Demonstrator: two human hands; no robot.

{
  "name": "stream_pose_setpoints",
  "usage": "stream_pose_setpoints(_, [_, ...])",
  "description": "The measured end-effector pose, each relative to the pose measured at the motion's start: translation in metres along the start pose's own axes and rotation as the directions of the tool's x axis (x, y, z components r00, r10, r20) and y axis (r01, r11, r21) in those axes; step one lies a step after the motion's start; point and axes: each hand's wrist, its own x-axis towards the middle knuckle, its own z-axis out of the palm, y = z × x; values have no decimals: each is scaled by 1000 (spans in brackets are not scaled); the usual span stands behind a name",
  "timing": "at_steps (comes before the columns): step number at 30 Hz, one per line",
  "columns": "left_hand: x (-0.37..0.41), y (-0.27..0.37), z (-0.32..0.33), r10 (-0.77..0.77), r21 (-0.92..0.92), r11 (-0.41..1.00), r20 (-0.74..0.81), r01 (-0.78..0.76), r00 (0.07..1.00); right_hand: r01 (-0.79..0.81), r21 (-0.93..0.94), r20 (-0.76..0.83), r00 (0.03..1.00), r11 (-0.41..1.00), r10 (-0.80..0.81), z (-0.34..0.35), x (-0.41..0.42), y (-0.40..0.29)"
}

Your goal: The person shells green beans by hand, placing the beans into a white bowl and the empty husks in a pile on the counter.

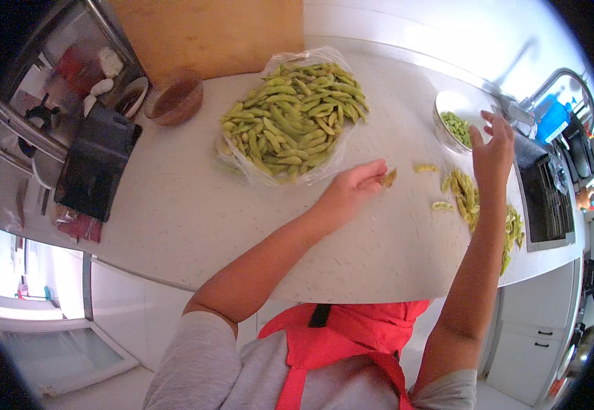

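My left hand [353,190] is over the middle of the counter, blurred, with a yellowish soybean pod [389,178] at its fingertips. My right hand [495,146] is at the rim of a white bowl [441,117], its thumb and fingers apart and nothing visible between them. Shelled green beans [455,127] lie in the bowl, partly hidden by that hand. Left of centre, a clear plastic bag [322,177] lies spread under a large heap of green soybean pods [291,120]. Below the bowl is a pile of emptied pods [463,195], partly covered by my right forearm.
A sink [548,205] with a faucet [566,74] lies at the right, near a blue container [553,120]. A brown bowl [175,100] stands on the left by a wooden board [215,36]. Further left is a black box-like object [99,159]. Single pods [443,206] lie near the pile.
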Motion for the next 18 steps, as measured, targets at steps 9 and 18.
stream_pose_setpoints(9, [2,13,-11,253,288,932,-78,-221,964,-233,498,606,783,835,-142,22,-65,-63])
stream_pose_setpoints(18, [79,111,-62,396,745,624,-43,-235,917,21,28,257,966,999,-28,47,-80,-16])
